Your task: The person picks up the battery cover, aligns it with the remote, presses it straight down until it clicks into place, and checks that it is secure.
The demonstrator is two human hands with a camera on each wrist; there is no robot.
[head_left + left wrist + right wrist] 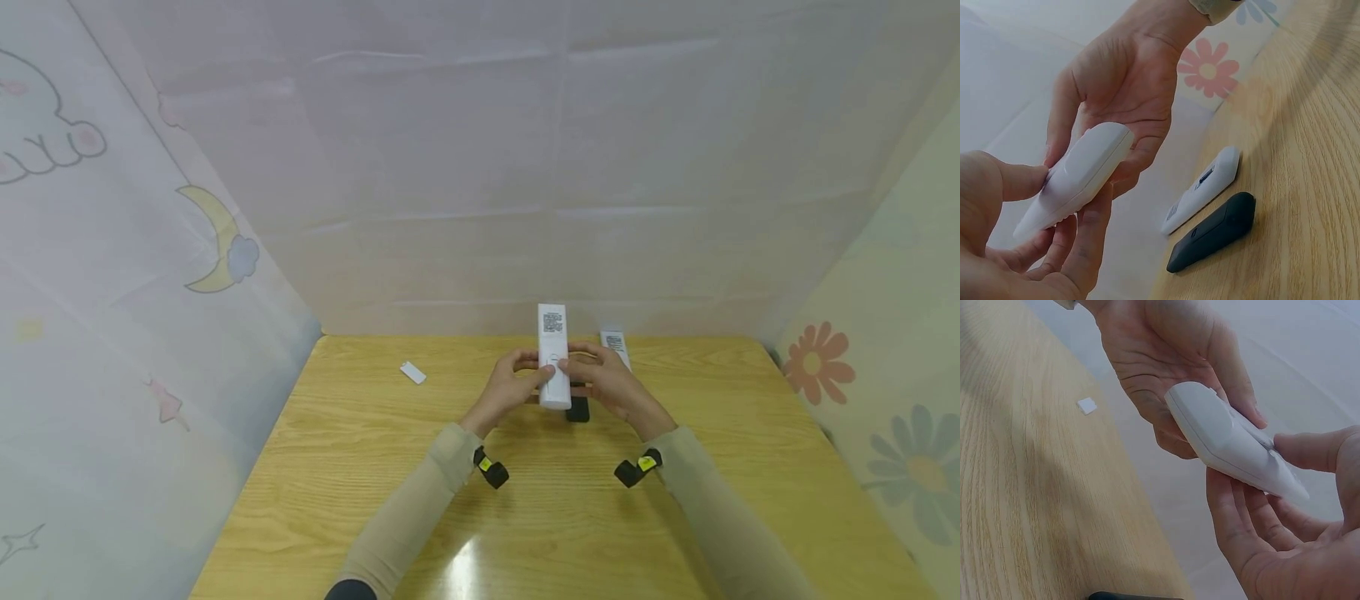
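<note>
White remote (553, 348), slim, smooth-sided, apparently QR-labelled, pinched by both hands (512, 386) (611, 383)

Wood-grain table (337, 450); pale creased wall (450, 150); 2 printed flowers (812, 363).

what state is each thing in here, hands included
held white remote: raised off the table, cover state unclear
left hand: gripping that remote
right hand: also gripping it
other white remote: lying on the table
black remote: lying beside it
small white piece: lying flat, apart from the remotes
</note>
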